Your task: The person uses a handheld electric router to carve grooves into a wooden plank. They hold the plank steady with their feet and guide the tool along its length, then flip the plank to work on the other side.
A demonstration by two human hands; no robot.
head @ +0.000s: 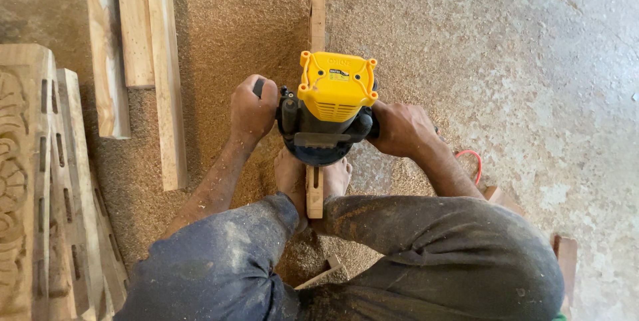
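You are crouched over a concrete floor (546,61) thick with sawdust (233,21). At the far left lies a stack of carved and slotted wooden frames (40,181), and beyond it three plain planks (136,34) run near to far; none of these holds anything. At centre you have the yellow-topped router (329,104), upright with its cap facing you, sitting on a narrow wood strip (317,18). The strip's long axis runs straight away from you, its near end pinned between your bare feet (313,178) and its far end pointing across the sawdust. Your left hand (253,111) is fully closed around the router's left handle, and your right hand (401,128) is wrapped tight on the right handle. A red cord (472,161) loops just right of your right forearm.
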